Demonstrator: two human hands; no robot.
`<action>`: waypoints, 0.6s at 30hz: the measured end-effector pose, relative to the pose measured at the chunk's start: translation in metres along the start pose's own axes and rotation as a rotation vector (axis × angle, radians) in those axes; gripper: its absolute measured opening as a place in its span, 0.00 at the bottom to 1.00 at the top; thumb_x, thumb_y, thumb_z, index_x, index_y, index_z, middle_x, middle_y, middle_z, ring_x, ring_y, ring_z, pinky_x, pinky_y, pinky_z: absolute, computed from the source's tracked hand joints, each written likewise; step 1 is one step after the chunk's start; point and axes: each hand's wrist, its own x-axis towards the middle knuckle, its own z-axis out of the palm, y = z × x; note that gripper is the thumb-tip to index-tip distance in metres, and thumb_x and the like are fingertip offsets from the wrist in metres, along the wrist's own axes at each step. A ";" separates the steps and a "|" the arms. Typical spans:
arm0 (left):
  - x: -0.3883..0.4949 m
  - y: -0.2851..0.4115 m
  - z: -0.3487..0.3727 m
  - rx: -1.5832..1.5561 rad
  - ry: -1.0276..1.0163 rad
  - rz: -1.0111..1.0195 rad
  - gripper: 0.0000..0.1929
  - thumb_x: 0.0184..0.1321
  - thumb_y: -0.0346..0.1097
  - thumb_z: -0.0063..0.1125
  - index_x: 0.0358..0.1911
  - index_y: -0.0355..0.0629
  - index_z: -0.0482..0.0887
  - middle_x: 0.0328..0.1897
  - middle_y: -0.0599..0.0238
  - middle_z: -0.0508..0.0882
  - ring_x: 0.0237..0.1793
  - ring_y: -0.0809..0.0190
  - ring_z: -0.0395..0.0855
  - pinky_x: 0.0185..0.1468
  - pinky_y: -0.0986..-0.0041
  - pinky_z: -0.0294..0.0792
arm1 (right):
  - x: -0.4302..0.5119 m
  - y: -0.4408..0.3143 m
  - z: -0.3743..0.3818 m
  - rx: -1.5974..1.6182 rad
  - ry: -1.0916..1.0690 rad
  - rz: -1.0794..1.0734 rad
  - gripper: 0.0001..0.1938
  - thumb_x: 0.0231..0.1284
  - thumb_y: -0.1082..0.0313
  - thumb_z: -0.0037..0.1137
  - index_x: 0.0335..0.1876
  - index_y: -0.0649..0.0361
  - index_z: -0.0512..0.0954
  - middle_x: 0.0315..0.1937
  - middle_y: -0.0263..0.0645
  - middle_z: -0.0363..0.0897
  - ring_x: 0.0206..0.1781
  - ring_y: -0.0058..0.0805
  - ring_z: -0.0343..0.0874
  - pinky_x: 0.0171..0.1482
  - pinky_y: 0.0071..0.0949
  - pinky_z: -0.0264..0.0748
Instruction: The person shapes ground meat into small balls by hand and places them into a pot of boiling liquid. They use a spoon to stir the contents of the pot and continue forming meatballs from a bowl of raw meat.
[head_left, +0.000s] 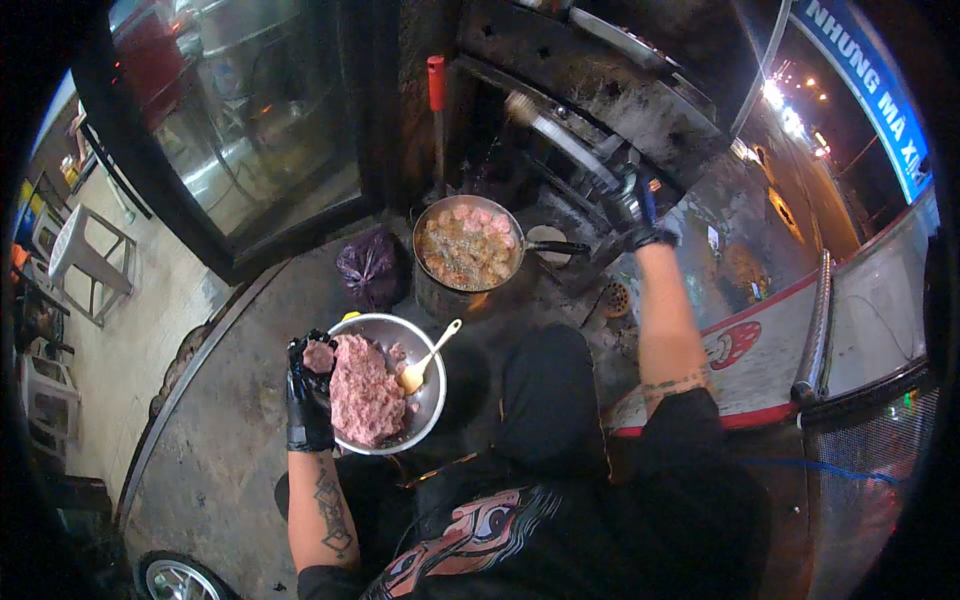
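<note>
My left hand (309, 397), in a black glove, holds a small lump of ground meat (318, 357) at the left rim of a steel bowl (429, 420). A large mound of ground meat (366, 394) fills much of that bowl. Beside it rests a cream-coloured spatula (421, 367), its handle over the rim. My right hand (636, 206), also gloved, is raised to the right, shut on a long metal tool (570, 142) blurred by motion, with a brownish far end. Meat pieces (465, 244), some browned and some pink, bubble in oil in a frying pan (517, 225).
The pan sits on a round stove (442, 300) with a small flame; its black handle (559, 246) points right. A dark plastic bag (367, 266) lies left of it. Behind stands a red-handled tool (436, 86). A glass door (262, 135) and plastic stool (90, 259) are left.
</note>
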 end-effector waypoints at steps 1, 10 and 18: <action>-0.002 0.001 0.001 0.045 -0.037 0.004 0.16 0.71 0.50 0.48 0.39 0.44 0.80 0.38 0.67 0.83 0.43 0.62 0.80 0.54 0.69 0.71 | 0.020 0.014 -0.023 0.008 0.070 -0.002 0.20 0.59 0.50 0.57 0.48 0.56 0.80 0.42 0.52 0.81 0.46 0.56 0.79 0.48 0.48 0.75; 0.004 -0.006 0.035 -0.009 0.136 -0.002 0.16 0.70 0.49 0.50 0.29 0.46 0.74 0.26 0.74 0.71 0.30 0.67 0.69 0.43 0.71 0.67 | 0.211 0.106 -0.109 -0.381 0.212 0.124 0.25 0.62 0.41 0.49 0.57 0.48 0.79 0.55 0.50 0.79 0.56 0.53 0.78 0.56 0.47 0.74; -0.009 -0.009 0.030 0.193 0.210 0.082 0.20 0.72 0.48 0.47 0.50 0.37 0.78 0.46 0.63 0.82 0.51 0.63 0.79 0.63 0.71 0.68 | 0.111 0.053 -0.072 -0.137 0.085 -0.042 0.25 0.56 0.43 0.55 0.49 0.57 0.81 0.44 0.52 0.83 0.50 0.50 0.81 0.51 0.44 0.75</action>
